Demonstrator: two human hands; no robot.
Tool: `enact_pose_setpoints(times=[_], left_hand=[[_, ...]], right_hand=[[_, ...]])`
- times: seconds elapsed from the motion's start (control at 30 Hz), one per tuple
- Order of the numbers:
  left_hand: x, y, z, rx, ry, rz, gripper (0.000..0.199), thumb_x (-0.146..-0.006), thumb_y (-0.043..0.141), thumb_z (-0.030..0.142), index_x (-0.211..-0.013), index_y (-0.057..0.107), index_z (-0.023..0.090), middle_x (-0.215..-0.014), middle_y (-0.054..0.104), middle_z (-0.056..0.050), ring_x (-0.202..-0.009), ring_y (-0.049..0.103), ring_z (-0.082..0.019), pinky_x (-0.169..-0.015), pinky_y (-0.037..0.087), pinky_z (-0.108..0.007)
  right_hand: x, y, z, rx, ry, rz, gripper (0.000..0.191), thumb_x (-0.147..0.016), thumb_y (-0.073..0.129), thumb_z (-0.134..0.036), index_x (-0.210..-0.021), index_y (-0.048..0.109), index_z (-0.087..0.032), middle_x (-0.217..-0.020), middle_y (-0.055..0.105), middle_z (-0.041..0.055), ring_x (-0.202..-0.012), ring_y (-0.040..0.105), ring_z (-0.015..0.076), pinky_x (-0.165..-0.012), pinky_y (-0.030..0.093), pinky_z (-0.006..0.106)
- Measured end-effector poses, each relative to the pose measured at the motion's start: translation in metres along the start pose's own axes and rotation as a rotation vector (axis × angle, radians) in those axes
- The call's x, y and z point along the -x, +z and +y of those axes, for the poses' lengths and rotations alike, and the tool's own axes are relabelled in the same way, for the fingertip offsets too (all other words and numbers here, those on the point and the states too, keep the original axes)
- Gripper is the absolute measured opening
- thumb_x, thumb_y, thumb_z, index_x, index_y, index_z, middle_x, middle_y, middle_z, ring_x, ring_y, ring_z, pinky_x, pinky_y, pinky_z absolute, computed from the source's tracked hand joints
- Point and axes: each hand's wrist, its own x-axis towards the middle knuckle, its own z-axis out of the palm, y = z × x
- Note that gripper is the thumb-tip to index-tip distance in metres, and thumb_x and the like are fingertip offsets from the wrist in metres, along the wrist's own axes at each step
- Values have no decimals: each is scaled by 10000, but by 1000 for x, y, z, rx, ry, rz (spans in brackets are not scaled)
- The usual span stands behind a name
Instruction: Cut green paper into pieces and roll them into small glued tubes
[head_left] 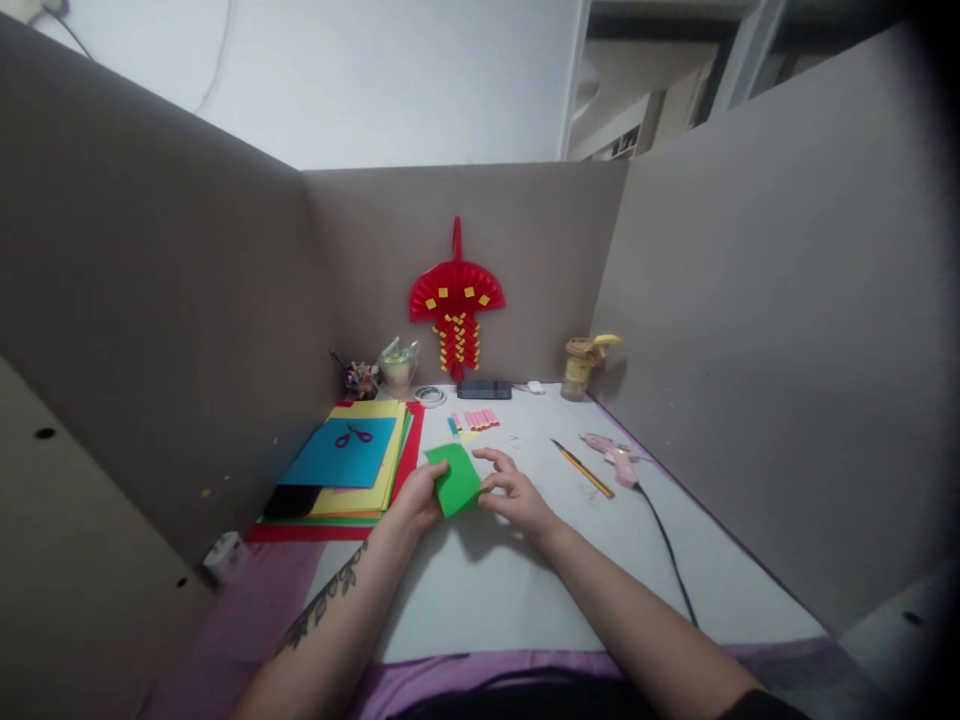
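just above the white tabletop, between both hands, a green piece of paper is held up at a tilt, likely so its face can be seen while it is handled. the left hand bears it: the thumb presses on the upper face and the fingers, mostly hidden, seem closed beneath, a grip that probably keeps the sheet steady. the right hand is at the opposite edge, fingers loosely curled and parted; its tips come up to the right corner, but i cannot tell whether they pinch it or only brush it.

beyond the paper, small pink rolls lie side by side, seemingly lined up for easy picking. to the right, a yellow pencil and a pink glue gun lie near the right hand, perhaps for quick reach, the cord trailing away from the paper. to the left, red-handled scissors rest on a blue sheet atop stacked coloured paper, where they are easy to spot.
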Motion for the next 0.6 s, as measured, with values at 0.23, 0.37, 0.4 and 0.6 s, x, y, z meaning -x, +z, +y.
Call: enact_pose_setpoints(times=[0.23,0.37,0.4,0.6], left_hand=[[6,5,-10,-147,116,-204,408,-701,701,306,-1026,628,70,-921,687,-161,-829,649,-262,-783,487,-374],[8,10,-15,-167,103,-189,382,-738,667,349,-994,642,68,-912,689,-159,-835,645,-247,-784,484,-355],[8,10,-15,-159,99,-186,372,-744,661,351,-987,644,70,-911,689,-156,-831,645,-240,-782,484,-348],[6,9,-18,-170,96,-251,359,-723,685,331,-962,651,65,-922,687,-142,-856,631,-230,-791,475,-325]], right_hand=[[-4,3,12,-49,121,163,185,-698,656,-357,-627,646,-187,-1193,507,85,-1090,474,241,-969,311,394],[-5,5,13,-86,115,197,206,-720,625,-340,-599,606,-174,-954,570,70,-903,536,203,-844,394,327],[-5,6,12,-98,116,202,204,-726,615,-333,-599,593,-175,-892,573,60,-846,539,192,-796,409,311],[-5,8,9,-140,156,241,204,-729,601,-354,-643,550,-176,-734,547,25,-691,505,162,-610,408,260]])
